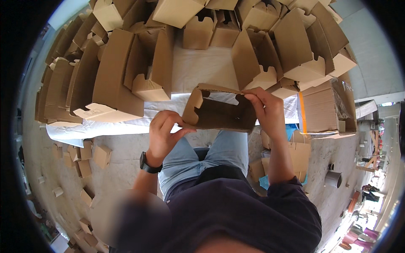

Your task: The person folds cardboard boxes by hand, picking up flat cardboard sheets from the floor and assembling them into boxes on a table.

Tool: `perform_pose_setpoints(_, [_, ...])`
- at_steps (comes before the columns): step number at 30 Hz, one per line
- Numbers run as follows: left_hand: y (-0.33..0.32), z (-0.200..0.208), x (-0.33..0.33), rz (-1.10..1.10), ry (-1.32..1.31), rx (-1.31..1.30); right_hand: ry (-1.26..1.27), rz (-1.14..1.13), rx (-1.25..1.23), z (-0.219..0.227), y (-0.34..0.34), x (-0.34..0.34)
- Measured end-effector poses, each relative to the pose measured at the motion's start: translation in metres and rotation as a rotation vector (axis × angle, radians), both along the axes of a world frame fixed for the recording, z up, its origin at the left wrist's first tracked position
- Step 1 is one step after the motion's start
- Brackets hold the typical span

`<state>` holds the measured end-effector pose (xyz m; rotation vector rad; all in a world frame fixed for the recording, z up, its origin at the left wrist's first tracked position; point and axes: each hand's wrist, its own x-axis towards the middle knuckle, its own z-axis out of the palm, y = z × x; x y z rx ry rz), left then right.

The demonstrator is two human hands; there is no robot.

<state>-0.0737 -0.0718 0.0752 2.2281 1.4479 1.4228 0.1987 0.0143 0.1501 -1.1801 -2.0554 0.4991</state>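
Between both hands, above my lap at the table's near edge, is a small brown cardboard box. Its walls stand up around a hollow middle, with curved notches cut in the edges. My left hand, with a dark watch on the wrist, pinches the near left corner between thumb and fingers. At the far right corner, my right hand grips the wall's upper edge. White shows through an opening in the far wall. The fingertips behind the cardboard are partly hidden.
Open cardboard boxes crowd the left of the white-covered table, with more boxes at the right and back. A larger carton with orange tape stands at right. Cardboard pieces and a grey cylinder lie on the floor.
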Motion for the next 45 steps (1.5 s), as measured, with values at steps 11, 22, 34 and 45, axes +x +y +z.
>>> perform_pose_setpoints(11, [-0.008, 0.056, 0.018, 0.148, -0.236, -0.380, -0.105, 0.326, 0.283, 0.017, 0.003, -0.017])
perform_pose_setpoints(22, [-0.043, 0.042, 0.010, 0.083, 0.009, -0.673, -0.015, -0.080, -0.305, -0.021, -0.057, 0.033])
perform_pose_setpoints(34, [-0.090, -0.008, 0.005, -0.011, -0.045, -0.248, 0.425, -0.045, -0.330, -0.112, -0.112, 0.068])
perform_pose_setpoints(45, [-0.079, -0.045, 0.007, -0.639, -1.136, -0.984, 0.250, -0.244, 0.079, -0.181, -0.089, 0.065])
